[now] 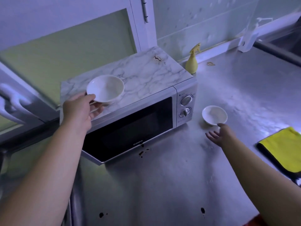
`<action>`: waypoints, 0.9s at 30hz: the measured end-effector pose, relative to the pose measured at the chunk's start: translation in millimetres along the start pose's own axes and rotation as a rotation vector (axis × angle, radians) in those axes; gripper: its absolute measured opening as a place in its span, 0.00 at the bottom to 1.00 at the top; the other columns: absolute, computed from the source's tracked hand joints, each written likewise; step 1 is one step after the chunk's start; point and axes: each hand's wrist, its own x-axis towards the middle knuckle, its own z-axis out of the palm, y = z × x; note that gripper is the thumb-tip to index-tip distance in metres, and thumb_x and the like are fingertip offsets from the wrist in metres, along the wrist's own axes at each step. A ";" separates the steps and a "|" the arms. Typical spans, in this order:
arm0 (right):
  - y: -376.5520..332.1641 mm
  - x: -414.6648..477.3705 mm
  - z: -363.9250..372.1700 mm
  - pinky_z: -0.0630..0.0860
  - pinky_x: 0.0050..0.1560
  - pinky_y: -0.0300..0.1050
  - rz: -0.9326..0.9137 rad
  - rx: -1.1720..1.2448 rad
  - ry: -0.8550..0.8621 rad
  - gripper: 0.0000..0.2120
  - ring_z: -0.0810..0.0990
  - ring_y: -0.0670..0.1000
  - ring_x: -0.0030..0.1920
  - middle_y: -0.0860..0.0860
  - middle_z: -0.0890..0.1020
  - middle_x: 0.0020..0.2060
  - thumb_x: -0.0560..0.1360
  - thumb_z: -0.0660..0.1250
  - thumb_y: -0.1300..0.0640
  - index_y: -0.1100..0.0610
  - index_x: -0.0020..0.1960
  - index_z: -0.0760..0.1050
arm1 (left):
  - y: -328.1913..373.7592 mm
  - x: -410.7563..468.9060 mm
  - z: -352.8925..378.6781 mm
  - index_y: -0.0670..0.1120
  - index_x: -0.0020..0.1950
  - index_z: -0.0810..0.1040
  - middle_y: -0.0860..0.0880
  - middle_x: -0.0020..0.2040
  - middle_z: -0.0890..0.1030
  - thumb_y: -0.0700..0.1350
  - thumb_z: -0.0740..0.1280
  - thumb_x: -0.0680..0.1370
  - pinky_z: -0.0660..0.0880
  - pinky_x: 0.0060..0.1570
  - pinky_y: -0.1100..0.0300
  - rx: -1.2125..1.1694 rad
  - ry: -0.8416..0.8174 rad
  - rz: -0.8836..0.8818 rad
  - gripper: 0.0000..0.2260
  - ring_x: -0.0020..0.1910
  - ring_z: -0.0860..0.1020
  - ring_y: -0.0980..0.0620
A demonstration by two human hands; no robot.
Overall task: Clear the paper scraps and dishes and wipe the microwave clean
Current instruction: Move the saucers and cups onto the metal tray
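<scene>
On top of the microwave (130,101), toward its front left corner, a white bowl (105,89) is being gripped by the left hand (78,110), thumb hooked over the near rim and fingers (97,108) curled underneath, so it looks tipped up a bit and probably half lifted rather than sitting flat. That grip makes sense if the marble-patterned top is meant to be cleared for wiping, since a brown splatter (158,59) can be seen near the back right corner and nothing can be wiped properly with dishes parked on it. Over on the steel counter (244,95), just right of the microwave's dials, a smaller white dish (214,115) is resting, and the right hand (219,134) is spread open with nothing in it, fingertips right at the dish's near rim; whether contact is actually made can't be told. Dishes seem to be getting gathered there, out of the way. A yellow cloth (283,149) is laid at the right edge of the counter and a yellow spray bottle (192,61) is tucked behind the microwave by the wall, both handy for the wipe-down that isn't started yet. Dark drips (142,152) are also visible on the counter below the door. No paper scraps can be made out for sure.
</scene>
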 end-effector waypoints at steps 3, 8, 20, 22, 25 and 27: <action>-7.6 30.6 13.0 0.76 0.58 0.54 0.074 0.081 0.008 0.26 0.76 0.55 0.66 0.53 0.75 0.56 0.81 0.64 0.53 0.57 0.75 0.61 | -6.1 -17.0 0.6 0.43 0.64 0.78 0.42 0.50 0.83 0.37 0.68 0.78 0.79 0.31 0.59 -0.040 -0.048 0.038 0.15 0.35 0.85 0.50; -12.5 67.7 25.8 0.78 0.54 0.41 0.173 0.179 0.107 0.17 0.81 0.49 0.60 0.47 0.81 0.54 0.84 0.56 0.55 0.54 0.72 0.67 | -16.8 -41.1 -0.6 0.47 0.65 0.80 0.41 0.53 0.84 0.37 0.71 0.77 0.79 0.32 0.58 -0.010 -0.068 0.102 0.17 0.38 0.85 0.49; 54.0 -32.9 -5.4 0.79 0.29 0.42 -0.047 0.130 0.116 0.12 0.80 0.56 0.36 0.62 0.78 0.48 0.77 0.62 0.70 0.63 0.60 0.71 | -27.2 -99.4 -27.4 0.52 0.62 0.82 0.46 0.51 0.84 0.36 0.69 0.78 0.77 0.30 0.62 -0.076 -0.168 0.084 0.16 0.40 0.83 0.50; 82.9 -62.4 -23.4 0.76 0.23 0.37 -0.052 0.066 0.067 0.09 0.80 0.55 0.34 0.60 0.79 0.45 0.78 0.65 0.67 0.63 0.57 0.73 | -41.8 -117.3 -50.4 0.51 0.63 0.82 0.48 0.47 0.84 0.37 0.70 0.77 0.77 0.28 0.62 -0.065 -0.169 0.083 0.17 0.38 0.83 0.52; 131.4 -100.6 -49.2 0.74 0.24 0.37 -0.080 -0.068 -0.010 0.07 0.83 0.52 0.31 0.57 0.80 0.40 0.78 0.67 0.63 0.61 0.55 0.76 | -69.8 -146.9 -97.9 0.53 0.61 0.83 0.48 0.43 0.82 0.36 0.70 0.76 0.76 0.28 0.63 -0.026 -0.154 0.066 0.17 0.36 0.81 0.52; 160.3 -129.6 -61.0 0.73 0.24 0.37 -0.085 -0.155 -0.101 0.04 0.83 0.51 0.31 0.57 0.80 0.39 0.79 0.67 0.61 0.60 0.52 0.77 | -89.4 -167.5 -134.1 0.56 0.57 0.84 0.48 0.44 0.82 0.36 0.70 0.77 0.77 0.29 0.63 0.000 -0.147 0.034 0.16 0.37 0.82 0.53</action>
